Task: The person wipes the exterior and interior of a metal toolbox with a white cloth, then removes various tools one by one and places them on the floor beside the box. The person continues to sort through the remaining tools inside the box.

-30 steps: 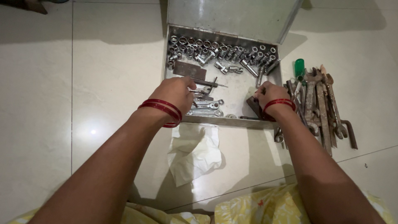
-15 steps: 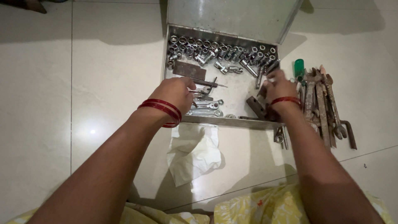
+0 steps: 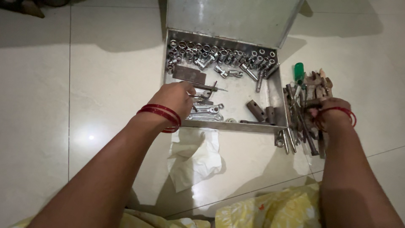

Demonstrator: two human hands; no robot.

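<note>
An open grey metal toolbox (image 3: 228,125) lies on the tiled floor. My left hand (image 3: 175,99), red bangles on its wrist, rests inside at the near left, fingers bent over small chrome spanners (image 3: 207,112); what it grips is hidden. My right hand (image 3: 328,110) is outside the box on the right, curled down onto a pile of rusty spanners (image 3: 311,84). A row of chrome sockets (image 3: 219,55) lines the far wall of the box. Brown metal blocks (image 3: 256,110) lie near its right corner.
The raised lid (image 3: 228,17) stands behind the box. A green-handled screwdriver (image 3: 299,71) lies by the rusty pile. A flat brown plate (image 3: 188,74) sits inside at the left. Crumpled white paper (image 3: 194,156) lies in front of the box, yellow patterned fabric (image 3: 261,211) nearest me.
My right hand has left the brown blocks inside the box and moved right, out over the wall, onto the rusty spanners. My left hand has stayed in place.
</note>
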